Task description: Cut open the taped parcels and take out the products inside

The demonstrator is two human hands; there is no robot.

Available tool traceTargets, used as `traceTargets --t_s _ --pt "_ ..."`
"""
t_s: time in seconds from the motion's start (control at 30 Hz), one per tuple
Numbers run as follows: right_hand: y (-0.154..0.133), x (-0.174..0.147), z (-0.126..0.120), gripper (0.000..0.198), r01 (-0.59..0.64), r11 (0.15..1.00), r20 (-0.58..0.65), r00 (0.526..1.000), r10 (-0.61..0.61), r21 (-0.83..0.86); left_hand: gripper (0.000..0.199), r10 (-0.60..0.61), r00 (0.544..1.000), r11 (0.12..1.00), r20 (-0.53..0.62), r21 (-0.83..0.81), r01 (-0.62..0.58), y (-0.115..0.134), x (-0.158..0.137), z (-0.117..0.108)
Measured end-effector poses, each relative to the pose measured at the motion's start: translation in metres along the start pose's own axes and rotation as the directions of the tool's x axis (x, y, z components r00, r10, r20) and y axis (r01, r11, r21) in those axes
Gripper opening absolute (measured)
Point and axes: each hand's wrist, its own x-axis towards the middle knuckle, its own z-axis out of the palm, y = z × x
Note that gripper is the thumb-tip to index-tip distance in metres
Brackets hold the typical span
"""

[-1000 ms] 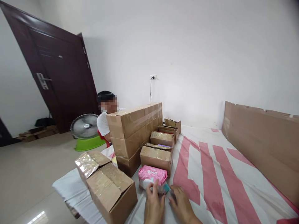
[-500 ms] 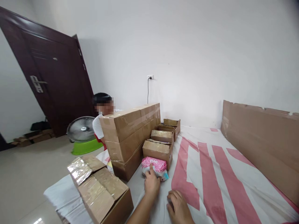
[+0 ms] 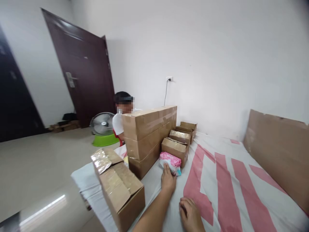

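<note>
A pink and white soft plastic packet with a blue corner, which looks like a wipes or pads pack, lies against the near side of a small carton. My left hand reaches to the packet's near edge; its fingers are stretched out and touch it without wrapping round it. On the red and white striped cloth, closer to me, rests my right hand. Its fingers are loosely bent, with a gap by the thumb and nothing held.
Stacked taped cartons form a wall left of the small boxes. A long carton lies at the front left edge. Behind the stack sits a person beside a fan. A cardboard panel stands at right.
The view has turned left, so everything sits further right. My left hand's fingers have slid from the packet's top to its near edge. The right hand stays on the cloth.
</note>
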Motion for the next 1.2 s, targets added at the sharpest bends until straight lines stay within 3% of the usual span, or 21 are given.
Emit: traceTargets --t_s 0.13,0.27,0.33,0.43,0.47,0.5,0.53,0.6,0.63,0.77,0.83,0.9,0.97,1.03,1.1,1.2 --pt "0.002 0.001 -0.003 0.025 -0.003 1.0 0.064 0.998 0.005 -0.027 0.08 -0.024 0.997 0.999 0.071 -0.03 0.027 0.004 -0.014 -0.003" --pt "0.001 0.002 -0.003 0.031 0.004 0.998 0.108 0.994 0.003 -0.067 0.076 -0.004 0.98 0.995 0.197 -0.1 0.024 0.003 -0.056 -0.017" --pt "-0.001 0.0 -0.004 0.037 0.0 0.992 0.144 0.989 0.018 -0.126 0.069 0.034 0.965 0.988 0.261 -0.152 0.006 -0.007 -0.089 -0.036" --pt "-0.006 -0.006 -0.005 0.05 0.004 0.958 0.261 0.963 0.073 -0.286 0.058 0.239 0.928 0.946 0.287 -0.286 -0.155 -0.038 -0.138 -0.088" --pt "-0.008 -0.009 -0.006 0.054 0.014 0.942 0.305 0.948 0.094 -0.334 0.054 0.456 0.864 0.854 0.213 -0.376 -0.358 -0.052 -0.15 -0.11" --pt "-0.01 -0.013 -0.006 0.057 0.026 0.929 0.343 0.933 0.11 -0.369 0.045 0.579 0.813 0.76 0.055 -0.398 -0.514 -0.065 -0.158 -0.133" --pt "-0.013 -0.016 -0.007 0.06 0.037 0.918 0.369 0.921 0.122 -0.396 0.037 0.598 0.793 0.718 -0.117 -0.362 -0.595 -0.077 -0.162 -0.155" --pt "-0.018 -0.022 -0.007 0.064 0.044 0.898 0.389 0.91 0.145 -0.438 0.027 0.457 0.795 0.771 -0.4 -0.268 -0.578 -0.095 -0.161 -0.193" --pt "-0.022 -0.024 -0.006 0.065 0.04 0.889 0.384 0.91 0.156 -0.456 0.024 0.389 0.784 0.795 -0.484 -0.253 -0.551 -0.101 -0.156 -0.208" --pt "-0.037 -0.031 -0.008 0.066 0.015 0.866 0.366 0.91 0.195 -0.499 0.01 0.164 0.683 0.876 -0.712 -0.213 -0.434 -0.114 -0.13 -0.245" --pt "-0.042 -0.034 -0.011 0.065 0.008 0.865 0.377 0.902 0.21 -0.501 0.014 0.051 0.63 0.889 -0.775 -0.252 -0.382 -0.123 -0.117 -0.261" --pt "-0.044 -0.039 -0.013 0.065 0.0 0.871 0.392 0.893 0.221 -0.491 0.023 -0.096 0.641 0.889 -0.761 -0.356 -0.289 -0.137 -0.104 -0.279" --pt "-0.042 -0.045 -0.014 0.065 -0.011 0.884 0.392 0.894 0.218 -0.467 0.036 -0.295 0.704 0.844 -0.646 -0.521 -0.125 -0.151 -0.093 -0.292" --pt "-0.037 -0.052 -0.009 0.066 -0.029 0.911 0.378 0.904 0.199 -0.411 0.051 -0.383 0.765 0.791 -0.518 -0.612 -0.018 -0.16 -0.086 -0.296" --pt "-0.033 -0.058 0.001 0.069 -0.062 0.954 0.357 0.919 0.17 -0.295 0.062 -0.395 0.823 0.75 -0.408 -0.661 0.032 -0.162 -0.085 -0.285" --pt "-0.036 -0.061 0.019 0.081 -0.111 0.994 0.25 0.962 0.111 -0.011 0.074 -0.35 0.908 0.642 -0.23 -0.764 0.054 -0.152 -0.097 -0.246"
